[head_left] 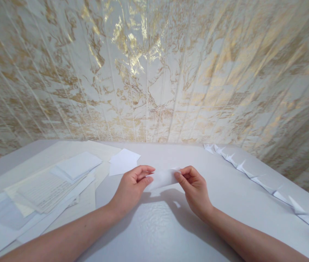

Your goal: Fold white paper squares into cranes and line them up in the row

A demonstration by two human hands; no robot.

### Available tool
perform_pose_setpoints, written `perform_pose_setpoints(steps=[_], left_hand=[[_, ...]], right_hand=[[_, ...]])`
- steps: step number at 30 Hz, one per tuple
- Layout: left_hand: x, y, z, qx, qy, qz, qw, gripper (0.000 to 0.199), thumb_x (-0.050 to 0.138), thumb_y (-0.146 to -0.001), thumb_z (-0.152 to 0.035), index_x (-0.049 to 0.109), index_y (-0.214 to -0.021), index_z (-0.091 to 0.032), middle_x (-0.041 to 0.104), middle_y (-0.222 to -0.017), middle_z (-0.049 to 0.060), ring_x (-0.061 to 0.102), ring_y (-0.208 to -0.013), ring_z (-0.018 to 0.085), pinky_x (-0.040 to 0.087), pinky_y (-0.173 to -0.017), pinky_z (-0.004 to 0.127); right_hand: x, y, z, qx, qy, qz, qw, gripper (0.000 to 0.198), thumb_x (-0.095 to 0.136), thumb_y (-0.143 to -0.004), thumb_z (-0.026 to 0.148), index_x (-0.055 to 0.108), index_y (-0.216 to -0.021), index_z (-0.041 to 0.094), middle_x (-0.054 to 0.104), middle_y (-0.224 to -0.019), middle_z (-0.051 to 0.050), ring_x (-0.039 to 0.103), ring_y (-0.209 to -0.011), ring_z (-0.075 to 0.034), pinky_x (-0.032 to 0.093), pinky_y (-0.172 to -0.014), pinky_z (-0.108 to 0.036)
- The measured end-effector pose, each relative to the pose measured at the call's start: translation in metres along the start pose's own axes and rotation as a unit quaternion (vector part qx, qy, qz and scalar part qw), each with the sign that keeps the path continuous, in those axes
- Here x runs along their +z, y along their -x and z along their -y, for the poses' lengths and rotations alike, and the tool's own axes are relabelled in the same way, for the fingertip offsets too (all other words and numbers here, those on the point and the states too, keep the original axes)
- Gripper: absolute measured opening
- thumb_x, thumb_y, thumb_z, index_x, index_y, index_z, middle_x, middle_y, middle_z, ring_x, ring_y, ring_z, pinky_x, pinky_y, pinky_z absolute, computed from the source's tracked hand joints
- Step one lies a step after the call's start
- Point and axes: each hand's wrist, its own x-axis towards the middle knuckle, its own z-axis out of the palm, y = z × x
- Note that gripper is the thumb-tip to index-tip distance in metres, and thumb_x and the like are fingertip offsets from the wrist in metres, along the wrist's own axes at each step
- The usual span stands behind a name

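Observation:
A small white sheet of paper [163, 179] is held above the table between my two hands. My left hand [133, 183] pinches its left end between thumb and fingers. At the upper right corner, my right hand [194, 187] grips the paper with thumb and curled fingers. The sheet looks like a narrow rectangle; whether it is folded I cannot tell. Beneath it, the shadows of both hands fall on the white tabletop [154, 225].
On the left lie overlapping papers [45, 189], some with printed lines. White paper pieces [124, 162] rest beyond my left hand. Several folded paper cranes [242, 167] stand in a row along the right side. A gold-patterned curtain [149, 72] hangs behind the table.

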Motion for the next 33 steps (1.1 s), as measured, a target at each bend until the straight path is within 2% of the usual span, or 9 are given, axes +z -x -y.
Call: perform_pose_setpoints(steps=[7,13,17,19,22,24,27,30,33], left_hand=[[-0.002,-0.001,-0.001,0.006,-0.018,-0.025,1.000,0.025,0.061,-0.064,-0.028,0.060,-0.086,-0.015,0.067,-0.066,0.001,0.058,-0.057,0.014,0.043,-0.054,0.024],[-0.002,-0.001,0.000,-0.003,0.007,-0.026,1.000,0.028,0.062,-0.064,-0.027,0.058,-0.090,-0.015,0.065,-0.061,0.000,0.054,-0.051,0.012,0.039,-0.049,0.022],[-0.003,-0.001,0.000,0.002,0.001,-0.020,1.000,0.030,0.062,-0.064,-0.027,0.057,-0.090,-0.014,0.062,-0.058,-0.001,0.053,-0.051,0.012,0.039,-0.050,0.022],[-0.005,-0.002,-0.001,0.019,-0.028,-0.004,0.999,0.028,0.061,-0.065,-0.028,0.059,-0.089,-0.014,0.058,-0.055,-0.002,0.050,-0.049,0.011,0.036,-0.048,0.021],[-0.009,-0.003,-0.005,0.077,-0.110,0.028,0.991,0.022,0.058,-0.067,-0.025,0.064,-0.086,-0.015,0.053,-0.051,-0.004,0.046,-0.047,0.009,0.035,-0.048,0.021],[-0.013,-0.005,-0.008,0.123,-0.172,0.053,0.976,0.021,0.057,-0.068,-0.022,0.068,-0.085,-0.017,0.058,-0.055,-0.002,0.049,-0.051,0.011,0.038,-0.052,0.022],[-0.017,-0.007,-0.012,0.174,-0.241,0.103,0.949,0.024,0.053,-0.071,-0.017,0.071,-0.086,-0.022,0.068,-0.075,0.002,0.058,-0.064,0.015,0.042,-0.062,0.024],[-0.019,-0.010,-0.014,0.208,-0.259,0.148,0.932,0.029,0.049,-0.072,-0.013,0.071,-0.088,-0.024,0.070,-0.087,0.004,0.061,-0.079,0.018,0.045,-0.073,0.025],[-0.019,-0.011,-0.014,0.219,-0.262,0.162,0.926,0.033,0.048,-0.073,-0.010,0.071,-0.091,-0.025,0.069,-0.093,0.004,0.062,-0.087,0.018,0.044,-0.080,0.026]], right_hand=[[0.001,0.000,0.000,0.026,-0.017,-0.007,0.999,0.026,0.071,-0.062,0.038,0.055,-0.063,0.018,0.056,-0.058,0.002,0.048,-0.055,-0.011,0.039,-0.052,-0.023],[0.000,-0.004,-0.004,0.068,-0.062,-0.031,0.995,0.024,0.074,-0.059,0.032,0.055,-0.061,0.017,0.057,-0.057,0.003,0.048,-0.054,-0.010,0.038,-0.052,-0.022],[0.001,-0.004,-0.003,0.072,-0.067,-0.032,0.995,0.026,0.075,-0.057,0.031,0.054,-0.061,0.017,0.056,-0.058,0.003,0.048,-0.054,-0.010,0.038,-0.052,-0.023],[0.001,-0.004,-0.001,0.065,-0.062,-0.031,0.995,0.026,0.075,-0.058,0.030,0.053,-0.062,0.017,0.054,-0.058,0.003,0.047,-0.054,-0.010,0.038,-0.051,-0.022],[0.001,-0.004,0.000,0.055,-0.061,-0.024,0.996,0.026,0.075,-0.058,0.030,0.052,-0.065,0.018,0.053,-0.059,0.004,0.046,-0.053,-0.009,0.037,-0.049,-0.020],[0.000,-0.005,0.001,0.051,-0.060,-0.018,0.997,0.026,0.075,-0.058,0.029,0.052,-0.065,0.018,0.052,-0.060,0.004,0.046,-0.053,-0.008,0.037,-0.049,-0.020],[0.000,-0.005,0.003,0.050,-0.057,-0.012,0.997,0.027,0.075,-0.058,0.029,0.052,-0.065,0.018,0.052,-0.060,0.004,0.045,-0.053,-0.008,0.036,-0.049,-0.020],[0.000,-0.004,0.004,0.054,-0.058,-0.005,0.997,0.027,0.075,-0.057,0.029,0.051,-0.065,0.018,0.052,-0.060,0.004,0.045,-0.053,-0.008,0.036,-0.049,-0.020],[0.000,-0.004,0.005,0.052,-0.055,-0.002,0.997,0.027,0.075,-0.058,0.028,0.051,-0.066,0.018,0.051,-0.060,0.005,0.045,-0.053,-0.008,0.036,-0.049,-0.019]])
